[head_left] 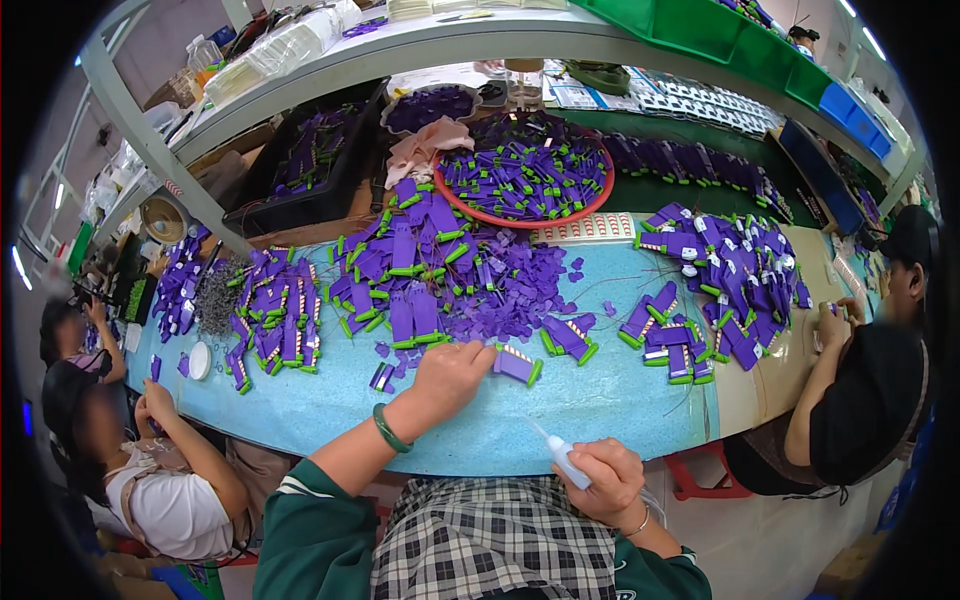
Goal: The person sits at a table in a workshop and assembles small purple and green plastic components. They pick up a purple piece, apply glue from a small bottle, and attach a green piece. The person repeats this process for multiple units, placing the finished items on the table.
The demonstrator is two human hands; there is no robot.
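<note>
My left hand [447, 382], with a green bangle at its wrist, is closed in a pinch at the left edge of a flat purple piece with a bright green end [516, 366]. That piece lies at or just over the blue tabletop [430, 440]. In my right hand [608, 476] is a small white squeeze bottle [569, 461] with a thin needle tip. Its tip points up and left, below the piece and apart from it. Ahead of my left hand spreads a heap of purple parts [440, 270], many with green ends.
A red round basket [610, 185] full of purple and green parts stands behind the heap. More pieces are piled at left [280, 310] and right [735, 270]. A grey shelf [420, 42] spans overhead. Co-workers sit at left [180, 500] and right [860, 400].
</note>
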